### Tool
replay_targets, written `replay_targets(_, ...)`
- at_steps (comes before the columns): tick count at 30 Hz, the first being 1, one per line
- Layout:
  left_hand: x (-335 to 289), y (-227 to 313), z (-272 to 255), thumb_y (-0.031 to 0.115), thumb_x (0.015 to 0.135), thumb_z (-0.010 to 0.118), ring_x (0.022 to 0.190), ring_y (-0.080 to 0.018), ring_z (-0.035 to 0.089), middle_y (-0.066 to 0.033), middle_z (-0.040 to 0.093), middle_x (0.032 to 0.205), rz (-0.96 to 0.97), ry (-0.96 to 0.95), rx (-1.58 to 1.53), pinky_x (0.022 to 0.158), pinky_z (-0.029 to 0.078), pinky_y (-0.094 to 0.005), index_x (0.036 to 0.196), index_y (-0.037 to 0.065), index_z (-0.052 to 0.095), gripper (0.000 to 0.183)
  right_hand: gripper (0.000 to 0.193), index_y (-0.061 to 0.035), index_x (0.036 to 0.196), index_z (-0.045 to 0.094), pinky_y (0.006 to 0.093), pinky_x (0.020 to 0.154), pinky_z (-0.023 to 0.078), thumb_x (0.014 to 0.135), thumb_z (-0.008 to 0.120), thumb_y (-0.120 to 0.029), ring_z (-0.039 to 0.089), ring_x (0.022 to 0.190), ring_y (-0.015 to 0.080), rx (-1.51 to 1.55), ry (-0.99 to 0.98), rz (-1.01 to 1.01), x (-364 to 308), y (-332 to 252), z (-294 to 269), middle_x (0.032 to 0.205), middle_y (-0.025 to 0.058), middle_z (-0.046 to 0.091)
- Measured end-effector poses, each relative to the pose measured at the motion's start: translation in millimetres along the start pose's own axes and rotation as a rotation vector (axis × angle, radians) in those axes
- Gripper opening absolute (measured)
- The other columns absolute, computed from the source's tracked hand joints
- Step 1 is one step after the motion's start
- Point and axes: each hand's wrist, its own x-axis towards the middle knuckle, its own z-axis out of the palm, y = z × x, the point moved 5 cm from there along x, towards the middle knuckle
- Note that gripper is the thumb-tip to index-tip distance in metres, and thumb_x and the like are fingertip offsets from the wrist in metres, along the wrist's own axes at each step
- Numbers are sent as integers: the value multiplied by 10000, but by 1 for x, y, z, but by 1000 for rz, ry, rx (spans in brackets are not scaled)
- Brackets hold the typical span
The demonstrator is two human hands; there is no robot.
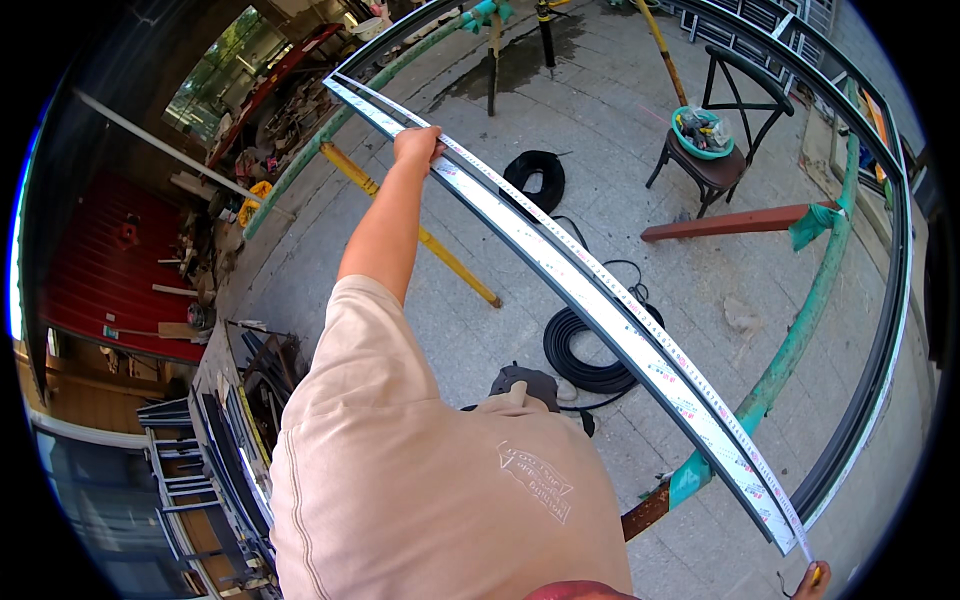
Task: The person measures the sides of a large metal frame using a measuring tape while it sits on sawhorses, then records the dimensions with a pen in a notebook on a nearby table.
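Note:
A large rectangular metal frame lies in front of me, its near bar covered with white printed protective film. Along this bar stretches the pale blade of a tape measure, running from the far left corner down to the near right. My left hand is closed over the bar and the tape near the far left end, arm outstretched. Just past the near right corner, my right hand is closed on the tape measure's end, where a bit of yellow shows. The picture's rim cuts off much of that hand.
Green pipe supports hold up the frame. Black coils of hose or cable lie on the paved floor. A dark chair carries a turquoise basin with small items. A yellow pole leans below the frame; stacked metal profiles stand left.

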Motion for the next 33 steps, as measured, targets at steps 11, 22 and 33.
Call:
replay_targets(11,62,-21,17,148,914,814,563,-144,611,-64,649,762,-19,-113,15,478,512,-242,857,28,639,219,157,18,1086,639,360,935,488,1016,686,-115,607,991,238,157,162,-167,6,28,23,1056,114,628)
replay_targets(22,192,-30,16,311,974,794,711,-54,600,54,681,866,-45,-282,-9,562,486,-183,1022,164,729,168,235,-65,1061,752,379,946,510,931,813,-251,659,1057,264,212,238,-70,15,30,36,1096,98,698)
replay_targets(33,152,-10,17,354,1005,737,772,-75,603,43,668,936,-27,-221,185,596,482,-203,1090,145,720,226,296,-97,1048,766,394,932,522,929,811,-365,660,1055,292,191,336,-113,13,18,42,1094,100,704)
